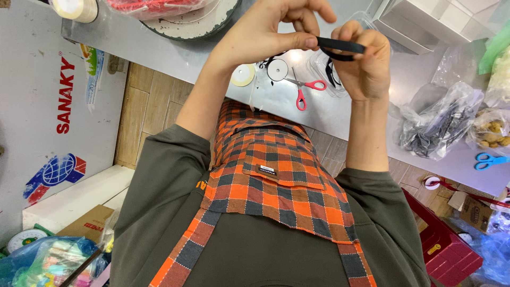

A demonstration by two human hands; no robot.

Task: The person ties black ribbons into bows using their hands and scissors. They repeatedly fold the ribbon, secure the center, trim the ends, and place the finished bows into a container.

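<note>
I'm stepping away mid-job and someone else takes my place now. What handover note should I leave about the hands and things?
Left hand: raised over the table, thumb and forefinger pinching one end of the black band.
Right hand: gripping the band's other end, which looks looped.
On the metal table: red-handled scissors lying untouched, a tape roll, a clear bag of dark pieces, blue scissors.
Done: band picked up. Left: band not yet set down.

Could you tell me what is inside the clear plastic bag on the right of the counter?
The clear plastic bag holds a tangle of dark, thin pieces, seemingly bands; crumpled plastic hides what lies deeper.
</note>
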